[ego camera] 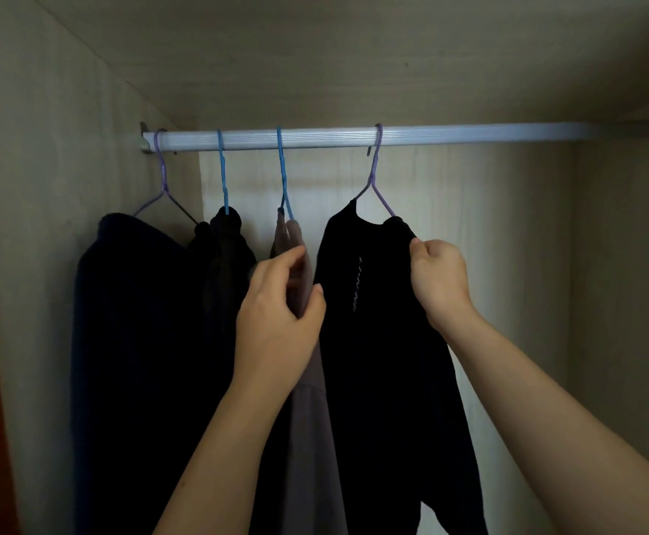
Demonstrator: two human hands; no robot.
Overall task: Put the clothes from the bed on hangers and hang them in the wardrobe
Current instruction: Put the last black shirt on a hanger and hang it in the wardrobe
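Head view, wardrobe interior: four garments hang from the rail [354, 137], with both hands raised below it.
Black top [373, 341] on purple hanger [377, 175], rightmost on the rail, long axis hanging straight down from it; right hand [437, 279] pinches the top's right shoulder, below the rail; left hand [280, 307] grasps the mauve garment [311, 411] on the blue hanger [284, 175], next leftward along the rail; right hand is nearer the top; likely step: settling the shoulder and spacing the hangers.
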